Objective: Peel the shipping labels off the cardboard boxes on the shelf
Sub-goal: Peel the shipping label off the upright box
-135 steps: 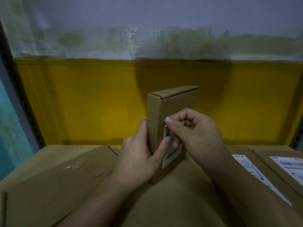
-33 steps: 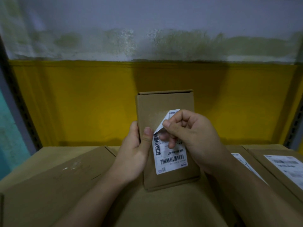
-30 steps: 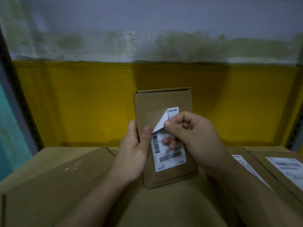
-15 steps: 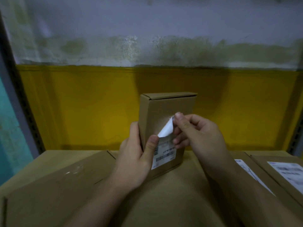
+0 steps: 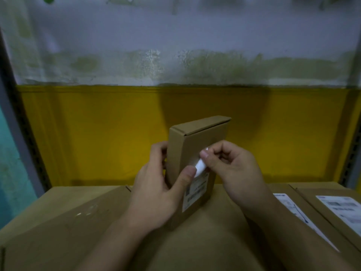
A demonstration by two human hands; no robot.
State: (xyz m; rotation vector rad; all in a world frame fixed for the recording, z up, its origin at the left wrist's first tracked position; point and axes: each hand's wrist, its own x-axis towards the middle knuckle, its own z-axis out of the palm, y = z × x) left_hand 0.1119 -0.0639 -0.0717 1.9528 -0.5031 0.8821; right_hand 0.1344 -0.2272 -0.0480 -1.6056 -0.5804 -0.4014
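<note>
Head view.

- Small cardboard box (image 5: 197,143): stands upright on end on a large flat carton (image 5: 195,243), turned a little so its narrow left side shows. Top flap closed.
- Shipping label (image 5: 195,190): white, on the box's front face. Its lower part lies flat against the cardboard; its upper part is lifted away and curls outward as a white flap (image 5: 199,170). The print is blurred and looks like barcode lines.
- Left hand (image 5: 156,194): grasps the box from its left side, fingers wrapped behind, thumb pressed on the front face just beside the flap.
- Right hand (image 5: 234,173): fingers curled, thumb and forefinger pinching the flap at the upper edge.
- Second flat carton (image 5: 58,222): lies to the left of the first, edges touching, glossy tape marks on top.
- Further cartons at right, each with a white label face up: near label (image 5: 289,208), far label (image 5: 345,210).
- Yellow panel (image 5: 97,133): backs the shelf behind the boxes.
- Stained pale wall (image 5: 175,36): above the panel.
- Grey shelf upright (image 5: 13,137): at the left edge.
</note>
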